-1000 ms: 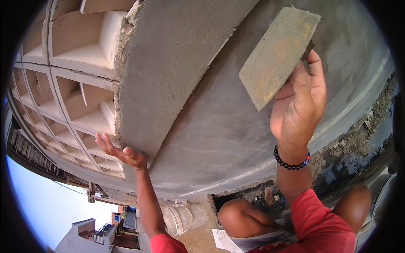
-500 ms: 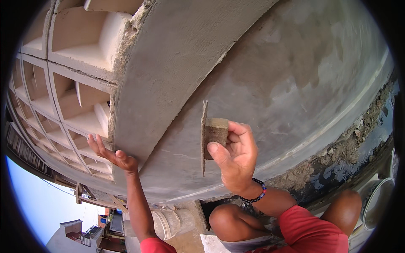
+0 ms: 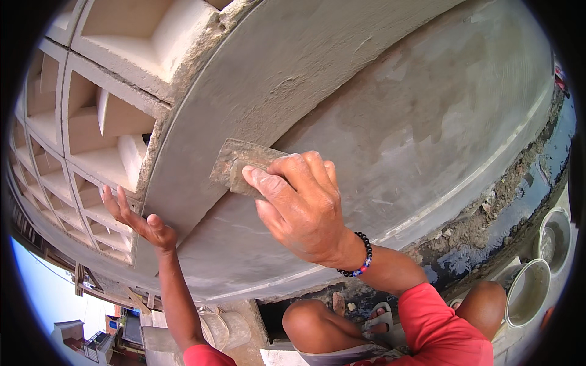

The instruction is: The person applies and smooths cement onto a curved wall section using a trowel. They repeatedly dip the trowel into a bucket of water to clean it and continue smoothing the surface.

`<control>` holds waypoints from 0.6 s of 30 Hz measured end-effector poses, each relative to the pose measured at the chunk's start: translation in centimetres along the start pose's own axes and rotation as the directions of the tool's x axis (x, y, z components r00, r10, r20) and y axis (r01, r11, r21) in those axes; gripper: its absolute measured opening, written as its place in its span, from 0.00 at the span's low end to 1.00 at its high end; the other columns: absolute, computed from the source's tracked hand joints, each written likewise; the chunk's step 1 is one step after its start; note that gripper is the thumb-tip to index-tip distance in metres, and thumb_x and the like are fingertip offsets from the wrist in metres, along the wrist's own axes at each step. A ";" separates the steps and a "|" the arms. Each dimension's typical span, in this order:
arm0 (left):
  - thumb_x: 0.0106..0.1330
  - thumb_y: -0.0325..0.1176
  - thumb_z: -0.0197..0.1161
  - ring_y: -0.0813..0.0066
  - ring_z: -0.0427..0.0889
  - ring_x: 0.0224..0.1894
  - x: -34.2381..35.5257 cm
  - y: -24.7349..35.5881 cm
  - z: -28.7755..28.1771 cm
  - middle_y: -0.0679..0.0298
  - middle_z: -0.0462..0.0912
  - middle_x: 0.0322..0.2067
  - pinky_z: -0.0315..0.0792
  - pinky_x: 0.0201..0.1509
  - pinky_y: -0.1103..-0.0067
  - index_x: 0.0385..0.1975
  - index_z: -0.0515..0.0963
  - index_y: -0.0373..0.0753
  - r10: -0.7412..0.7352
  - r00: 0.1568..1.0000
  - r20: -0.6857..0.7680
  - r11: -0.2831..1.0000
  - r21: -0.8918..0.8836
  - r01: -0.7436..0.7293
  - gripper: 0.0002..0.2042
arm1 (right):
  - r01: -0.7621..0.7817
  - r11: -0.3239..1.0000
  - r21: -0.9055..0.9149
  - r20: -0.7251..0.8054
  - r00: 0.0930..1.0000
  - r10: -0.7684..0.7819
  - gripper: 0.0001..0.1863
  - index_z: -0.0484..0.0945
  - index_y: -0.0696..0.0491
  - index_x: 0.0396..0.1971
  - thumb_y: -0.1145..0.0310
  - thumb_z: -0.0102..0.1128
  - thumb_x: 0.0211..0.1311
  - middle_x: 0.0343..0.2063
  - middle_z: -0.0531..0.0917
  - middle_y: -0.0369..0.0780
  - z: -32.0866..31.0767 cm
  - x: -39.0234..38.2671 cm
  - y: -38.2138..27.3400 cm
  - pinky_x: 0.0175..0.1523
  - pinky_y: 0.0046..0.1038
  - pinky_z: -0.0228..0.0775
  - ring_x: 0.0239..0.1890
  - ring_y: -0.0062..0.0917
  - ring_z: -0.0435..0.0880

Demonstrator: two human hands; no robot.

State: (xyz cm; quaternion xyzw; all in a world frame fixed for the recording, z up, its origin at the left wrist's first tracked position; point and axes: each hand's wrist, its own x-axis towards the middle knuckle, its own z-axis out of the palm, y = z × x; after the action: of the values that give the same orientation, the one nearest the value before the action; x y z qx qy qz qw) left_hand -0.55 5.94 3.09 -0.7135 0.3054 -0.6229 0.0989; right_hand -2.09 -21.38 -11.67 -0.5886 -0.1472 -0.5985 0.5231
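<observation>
While the right hand (image 3: 302, 207) pinches the hand float (image 3: 227, 157) by its block handle (image 3: 239, 178), over the outer edge of the plastered ledge (image 3: 244, 79), the left hand (image 3: 143, 226), fingers spread, perhaps touches that ledge

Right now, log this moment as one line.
right hand: gripping float over plastered band | left hand: open, beside pierced blocks

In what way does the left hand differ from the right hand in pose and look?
The left hand is open, fingers extended, holding nothing visible; the right hand is bent around a flat float. The right hand has a beaded bracelet at its wrist; the left hand shows none. Both hands are bare.
</observation>
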 end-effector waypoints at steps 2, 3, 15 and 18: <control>0.68 0.65 0.35 0.50 0.48 0.72 0.0 0.0 0.3 0.49 0.53 0.68 0.43 0.72 0.53 0.63 0.63 0.37 0.006 1.000 -0.008 1.000 -0.011 -0.006 0.38 | 0.028 0.996 0.081 0.065 0.997 -0.033 0.20 0.79 0.56 0.43 0.83 0.65 0.45 0.33 0.78 0.41 -0.3 -0.7 -0.4 0.38 0.23 0.69 0.34 0.27 0.77; 0.69 0.65 0.35 0.51 0.49 0.72 0.2 0.1 0.0 0.49 0.53 0.68 0.43 0.72 0.54 0.63 0.63 0.36 0.018 1.000 -0.006 1.000 0.002 -0.018 0.38 | -0.007 0.996 0.092 -0.041 0.999 0.011 0.21 0.79 0.57 0.43 0.83 0.65 0.45 0.34 0.78 0.42 -1.2 -0.3 0.3 0.40 0.24 0.69 0.36 0.27 0.77; 0.68 0.66 0.33 0.54 0.48 0.73 0.0 0.4 0.1 0.50 0.55 0.68 0.41 0.73 0.56 0.64 0.62 0.36 0.008 0.999 -0.035 1.000 0.019 -0.007 0.39 | 0.022 1.000 0.010 0.142 0.990 -0.023 0.25 0.80 0.55 0.42 0.81 0.67 0.36 0.35 0.78 0.42 3.0 -0.2 -2.5 0.41 0.34 0.68 0.35 0.35 0.76; 0.68 0.68 0.31 0.55 0.48 0.73 -0.1 0.2 0.0 0.50 0.56 0.68 0.40 0.73 0.56 0.64 0.63 0.36 0.006 0.999 -0.034 1.000 0.029 -0.005 0.41 | 0.007 0.982 0.191 0.299 0.952 -0.065 0.21 0.78 0.58 0.43 0.78 0.68 0.44 0.39 0.79 0.44 3.7 -2.2 -3.6 0.43 0.33 0.69 0.39 0.33 0.78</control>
State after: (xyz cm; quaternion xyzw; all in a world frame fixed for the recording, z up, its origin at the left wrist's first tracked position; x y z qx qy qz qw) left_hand -0.60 5.78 2.90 -0.7003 0.3000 -0.6390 0.1058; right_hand -3.45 -16.00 -10.99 -0.6188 -0.2923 -0.4940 0.5363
